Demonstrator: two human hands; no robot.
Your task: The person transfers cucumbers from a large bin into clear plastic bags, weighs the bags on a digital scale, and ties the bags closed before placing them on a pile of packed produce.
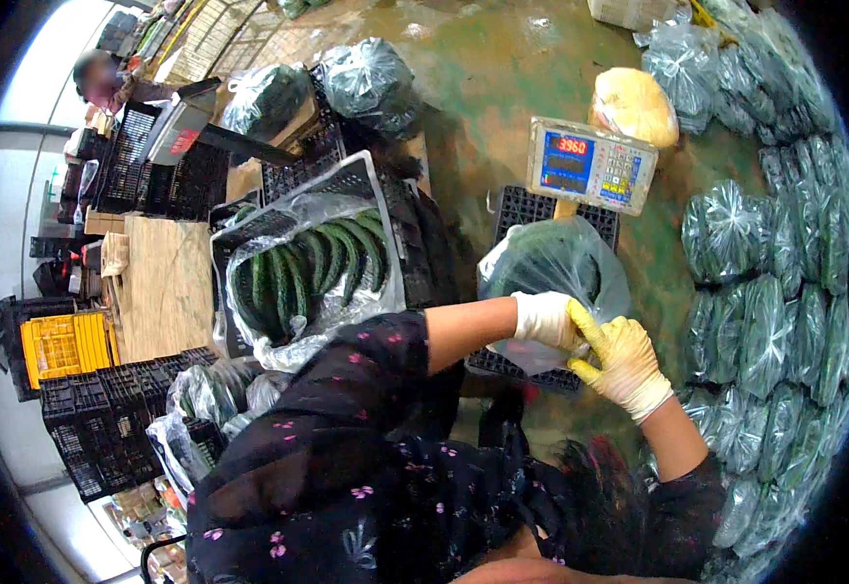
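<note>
A clear plastic bag [541, 255] with dark green cucumbers inside lies on a black plastic crate [512, 208] below a digital scale's display head [591, 166]. My left hand [552, 321], in a white and yellow glove, grips the bag's gathered neck. From the other side my right hand [621, 358], gloved the same way, pinches the neck too; the fingers of both hands meet there and partly hide the plastic. Left of my arm, a plastic-lined black crate [384, 182] holds long, curved cucumbers [278, 285].
Filled bags [731, 226] are stacked along the right side. A yellowish full bag [634, 106] stands behind the scale. Two tied bags [369, 77] sit on crates at the back. At far left are a yellow crate [67, 347], a wooden tabletop [165, 285] and another person [99, 84].
</note>
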